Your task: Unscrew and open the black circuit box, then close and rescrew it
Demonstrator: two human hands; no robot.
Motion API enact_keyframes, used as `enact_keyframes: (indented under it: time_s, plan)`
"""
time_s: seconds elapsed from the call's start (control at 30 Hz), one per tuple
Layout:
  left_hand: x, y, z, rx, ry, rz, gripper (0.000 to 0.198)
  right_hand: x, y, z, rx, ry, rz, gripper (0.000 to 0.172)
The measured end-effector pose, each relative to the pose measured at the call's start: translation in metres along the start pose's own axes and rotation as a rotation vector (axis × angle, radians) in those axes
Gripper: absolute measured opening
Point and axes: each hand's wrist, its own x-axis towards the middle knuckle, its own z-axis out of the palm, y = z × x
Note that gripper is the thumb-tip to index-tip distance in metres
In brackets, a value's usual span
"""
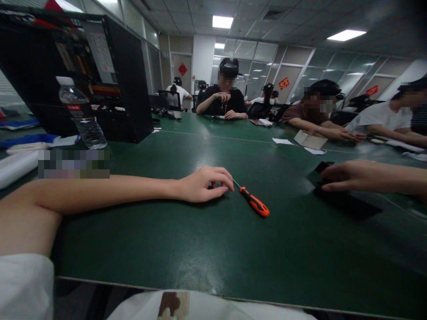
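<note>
My left hand point(207, 184) rests on the green tabletop with its fingers loosely bent and apart. Its fingertips are beside the thin metal shaft of an orange and black screwdriver point(254, 201), which lies slanted on the table. The shaft's tip is hidden behind the fingers; I cannot tell whether they touch it. Over to the right, my right hand point(350, 175) is closed on a small black object point(324, 167), partly covered by the fingers and blurred, so its kind is unclear. Beneath that hand a dark flat patch spreads over the table.
A black computer case point(128, 80) with exposed internals stands at the left, a water bottle point(83, 115) before it. A white roll point(18, 169) lies near my left elbow. Across the green table point(187, 249) are a small open box point(310, 139), papers point(283, 141) and several seated people.
</note>
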Motion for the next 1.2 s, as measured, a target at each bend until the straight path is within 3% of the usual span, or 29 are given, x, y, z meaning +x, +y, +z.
enact_keyframes:
  time_s: [0.07,0.13,0.23,0.37,0.53,0.67,0.87,1.0,1.2]
  plan:
    - [0.000,0.000,0.000,-0.001,0.006,0.000,0.018,0.003,-0.034,-0.003,0.091,0.016,-0.047,0.075]
    - [0.000,0.000,0.000,-0.006,0.010,0.006,0.018,0.004,-0.052,-0.003,0.108,0.075,-0.083,0.081]
    - [0.000,-0.001,0.001,-0.008,0.002,-0.005,0.018,0.005,-0.053,0.004,0.070,0.105,-0.099,0.075]
    - [0.000,0.000,0.000,-0.014,-0.008,-0.016,0.018,0.010,-0.048,0.015,0.023,0.043,-0.101,0.061]
    - [0.000,0.002,-0.001,-0.011,-0.003,-0.026,0.019,0.014,-0.067,0.022,-0.036,0.128,-0.124,0.064]
    - [0.001,0.001,-0.001,-0.002,0.028,-0.084,0.025,0.016,-0.093,0.034,0.097,0.229,-0.326,0.069]
    - [0.002,-0.005,0.000,0.067,0.199,-0.166,0.049,0.012,-0.138,0.060,0.165,0.335,-0.591,0.063]
    - [0.003,-0.008,0.000,0.012,0.150,-0.244,0.049,0.000,-0.158,0.064,0.151,0.297,-0.690,0.058]
    - [0.006,-0.009,-0.001,-0.075,0.132,-0.327,0.041,-0.006,-0.164,0.064,0.052,0.323,-0.844,0.059]
